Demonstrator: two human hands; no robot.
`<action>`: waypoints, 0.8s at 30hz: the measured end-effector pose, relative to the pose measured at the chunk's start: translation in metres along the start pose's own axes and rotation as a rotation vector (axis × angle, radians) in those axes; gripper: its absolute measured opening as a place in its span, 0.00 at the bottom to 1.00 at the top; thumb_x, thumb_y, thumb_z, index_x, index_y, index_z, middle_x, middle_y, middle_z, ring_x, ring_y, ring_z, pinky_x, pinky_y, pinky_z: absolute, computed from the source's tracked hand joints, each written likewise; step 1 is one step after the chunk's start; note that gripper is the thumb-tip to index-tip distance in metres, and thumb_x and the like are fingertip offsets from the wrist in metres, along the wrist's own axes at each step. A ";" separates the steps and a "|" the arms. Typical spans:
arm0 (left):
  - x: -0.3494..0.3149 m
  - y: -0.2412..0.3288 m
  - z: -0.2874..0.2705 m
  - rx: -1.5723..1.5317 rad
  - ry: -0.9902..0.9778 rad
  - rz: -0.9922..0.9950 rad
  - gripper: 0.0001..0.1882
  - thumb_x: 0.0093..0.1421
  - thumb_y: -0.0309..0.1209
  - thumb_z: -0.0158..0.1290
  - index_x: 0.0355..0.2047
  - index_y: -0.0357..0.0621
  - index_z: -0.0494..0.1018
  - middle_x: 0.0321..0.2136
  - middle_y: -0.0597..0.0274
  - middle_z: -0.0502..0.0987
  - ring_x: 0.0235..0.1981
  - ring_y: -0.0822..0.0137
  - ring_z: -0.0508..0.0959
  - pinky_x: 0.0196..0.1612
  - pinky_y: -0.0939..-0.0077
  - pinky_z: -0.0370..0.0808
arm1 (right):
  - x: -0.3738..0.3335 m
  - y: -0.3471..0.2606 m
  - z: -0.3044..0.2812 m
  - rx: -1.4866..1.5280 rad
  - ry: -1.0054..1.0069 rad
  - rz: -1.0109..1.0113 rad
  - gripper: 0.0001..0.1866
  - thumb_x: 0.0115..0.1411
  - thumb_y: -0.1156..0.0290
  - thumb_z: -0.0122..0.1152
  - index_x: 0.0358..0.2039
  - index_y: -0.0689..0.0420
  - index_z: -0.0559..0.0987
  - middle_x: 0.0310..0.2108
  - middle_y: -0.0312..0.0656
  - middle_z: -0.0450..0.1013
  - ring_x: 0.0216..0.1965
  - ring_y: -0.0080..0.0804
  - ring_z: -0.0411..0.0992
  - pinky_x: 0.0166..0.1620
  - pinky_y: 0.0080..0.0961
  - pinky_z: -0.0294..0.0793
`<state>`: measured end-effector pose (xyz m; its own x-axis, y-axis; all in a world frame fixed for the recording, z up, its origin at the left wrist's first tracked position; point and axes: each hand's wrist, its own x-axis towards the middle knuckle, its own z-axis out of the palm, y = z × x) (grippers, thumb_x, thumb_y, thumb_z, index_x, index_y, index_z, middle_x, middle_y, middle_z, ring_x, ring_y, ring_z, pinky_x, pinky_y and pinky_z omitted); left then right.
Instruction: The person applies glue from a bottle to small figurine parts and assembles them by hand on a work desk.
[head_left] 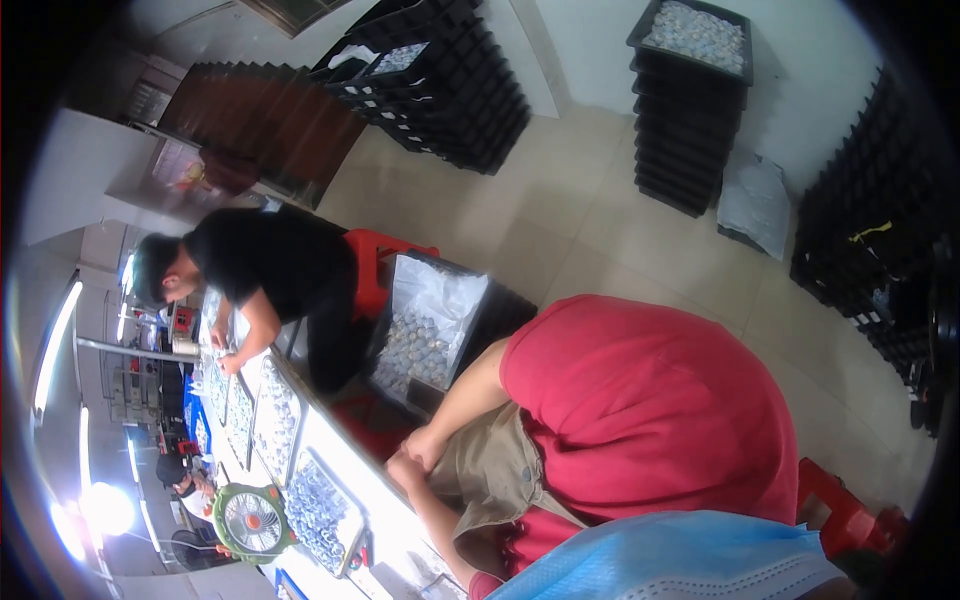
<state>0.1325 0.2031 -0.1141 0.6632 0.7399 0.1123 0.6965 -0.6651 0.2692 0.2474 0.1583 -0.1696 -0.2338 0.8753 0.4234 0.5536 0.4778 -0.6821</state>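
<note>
My right hand (pixel 425 448) and my left hand (pixel 404 470) meet at the edge of the white worktable (pixel 395 520), pressed against each other with the fingers closed. Whatever lies between them, if anything, is hidden. A beige apron (pixel 495 465) bunches between my forearms, over my red shirt. On the table close to my hands sits a tray of small blue-grey pieces (pixel 318 512). Beside that tray lies a small red-handled tool (pixel 364 553). The picture is tilted sideways, so the lamps appear on the left.
A co-worker in black (pixel 275 255) bends over trays (pixel 275 420) farther along the table. A green fan (pixel 250 522) stands on it. An open bin of pale pieces (pixel 415 350) is beside the table. Black crates (pixel 690 130) are stacked behind, and a red stool (pixel 835 505) is near me.
</note>
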 end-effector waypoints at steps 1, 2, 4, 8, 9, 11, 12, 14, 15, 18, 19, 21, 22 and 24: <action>-0.002 0.017 -0.004 -0.038 -0.018 -0.011 0.13 0.58 0.32 0.46 0.30 0.35 0.76 0.25 0.54 0.79 0.26 0.64 0.77 0.31 0.71 0.73 | -0.005 0.002 0.001 -0.004 -0.008 0.007 0.12 0.45 0.62 0.60 0.22 0.59 0.78 0.23 0.41 0.75 0.26 0.35 0.73 0.32 0.26 0.71; -0.004 0.024 -0.007 -0.076 -0.028 -0.044 0.13 0.58 0.31 0.46 0.32 0.34 0.76 0.25 0.55 0.79 0.27 0.65 0.77 0.32 0.72 0.73 | -0.006 -0.008 -0.005 0.001 -0.031 -0.002 0.12 0.45 0.62 0.60 0.22 0.59 0.78 0.23 0.41 0.75 0.26 0.35 0.73 0.32 0.26 0.71; -0.036 0.004 -0.029 -0.146 0.043 -0.221 0.13 0.58 0.29 0.45 0.34 0.33 0.76 0.26 0.55 0.79 0.28 0.66 0.77 0.34 0.73 0.73 | 0.020 -0.041 -0.002 0.088 -0.212 0.055 0.16 0.43 0.58 0.61 0.29 0.56 0.79 0.30 0.44 0.75 0.33 0.39 0.73 0.39 0.31 0.70; -0.046 -0.016 0.012 -0.778 0.259 -0.309 0.17 0.55 0.21 0.45 0.45 0.35 0.71 0.39 0.51 0.75 0.39 0.65 0.75 0.43 0.73 0.72 | 0.010 -0.045 -0.022 0.229 -0.241 0.128 0.13 0.40 0.63 0.61 0.24 0.58 0.79 0.25 0.46 0.76 0.27 0.38 0.74 0.34 0.32 0.71; -0.056 0.002 0.006 -0.825 0.268 -0.366 0.18 0.56 0.22 0.44 0.47 0.35 0.70 0.41 0.51 0.74 0.42 0.63 0.74 0.48 0.74 0.70 | 0.009 -0.045 -0.020 0.237 -0.237 0.169 0.11 0.40 0.65 0.60 0.23 0.58 0.79 0.23 0.47 0.75 0.28 0.38 0.74 0.33 0.32 0.71; -0.086 0.018 -0.012 -0.941 0.356 -0.380 0.20 0.56 0.27 0.44 0.49 0.37 0.69 0.44 0.52 0.74 0.46 0.63 0.73 0.52 0.73 0.66 | 0.019 -0.051 0.005 0.107 -0.303 0.248 0.11 0.43 0.65 0.57 0.26 0.55 0.81 0.29 0.48 0.76 0.32 0.39 0.75 0.37 0.34 0.72; -0.068 0.051 -0.012 -1.052 0.273 -0.275 0.20 0.55 0.25 0.45 0.50 0.35 0.67 0.48 0.50 0.71 0.49 0.62 0.70 0.54 0.73 0.64 | 0.003 0.014 0.008 -0.030 -0.289 0.072 0.10 0.44 0.68 0.58 0.28 0.56 0.80 0.30 0.47 0.76 0.32 0.37 0.75 0.36 0.30 0.73; -0.062 0.097 -0.047 -0.689 0.319 -0.123 0.23 0.52 0.29 0.47 0.50 0.38 0.67 0.52 0.48 0.65 0.52 0.54 0.68 0.53 0.66 0.65 | -0.001 0.078 0.006 0.706 -0.174 0.253 0.06 0.46 0.78 0.58 0.28 0.62 0.76 0.23 0.43 0.72 0.29 0.29 0.73 0.32 0.19 0.71; -0.062 0.085 -0.047 -0.517 0.277 -0.094 0.23 0.50 0.30 0.49 0.48 0.38 0.67 0.46 0.47 0.67 0.47 0.49 0.69 0.49 0.63 0.67 | 0.008 0.044 0.052 0.741 -0.316 0.242 0.06 0.46 0.78 0.58 0.28 0.62 0.76 0.23 0.43 0.72 0.29 0.29 0.73 0.32 0.19 0.71; -0.113 0.074 -0.048 -0.480 0.410 -0.266 0.25 0.49 0.35 0.55 0.47 0.40 0.68 0.45 0.49 0.68 0.48 0.49 0.67 0.51 0.61 0.64 | -0.015 -0.008 0.087 0.649 -0.474 0.131 0.05 0.47 0.78 0.58 0.27 0.63 0.76 0.23 0.43 0.72 0.28 0.28 0.72 0.32 0.19 0.70; -0.124 0.070 -0.062 -0.506 0.312 -0.219 0.25 0.48 0.38 0.56 0.47 0.42 0.69 0.48 0.50 0.68 0.49 0.49 0.66 0.52 0.61 0.63 | -0.032 -0.020 0.076 0.609 -0.480 0.090 0.05 0.47 0.79 0.58 0.27 0.63 0.76 0.22 0.43 0.72 0.28 0.28 0.72 0.31 0.19 0.70; -0.130 0.080 -0.087 -0.581 0.240 -0.249 0.23 0.48 0.39 0.57 0.44 0.42 0.72 0.42 0.52 0.73 0.45 0.51 0.70 0.49 0.60 0.67 | -0.034 -0.043 0.047 0.532 -0.459 0.023 0.04 0.47 0.79 0.58 0.27 0.63 0.76 0.22 0.43 0.71 0.27 0.28 0.72 0.31 0.19 0.70; -0.132 0.090 -0.098 -0.593 0.307 -0.215 0.22 0.49 0.38 0.57 0.44 0.42 0.72 0.41 0.53 0.74 0.44 0.51 0.72 0.47 0.60 0.68 | -0.032 -0.054 0.033 0.491 -0.438 -0.008 0.04 0.48 0.79 0.58 0.26 0.63 0.75 0.22 0.43 0.71 0.27 0.28 0.72 0.31 0.19 0.70; -0.134 0.088 -0.115 -0.665 0.281 -0.047 0.20 0.50 0.36 0.56 0.42 0.42 0.73 0.40 0.51 0.75 0.43 0.51 0.73 0.46 0.62 0.69 | -0.029 -0.067 0.000 0.402 -0.379 -0.072 0.03 0.48 0.79 0.57 0.26 0.63 0.75 0.22 0.42 0.71 0.27 0.27 0.72 0.30 0.19 0.69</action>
<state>0.0739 0.0569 0.0043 0.4790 0.8235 0.3040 0.3494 -0.4966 0.7945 0.2172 0.1012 -0.1357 -0.5723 0.7693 0.2839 0.1946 0.4637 -0.8643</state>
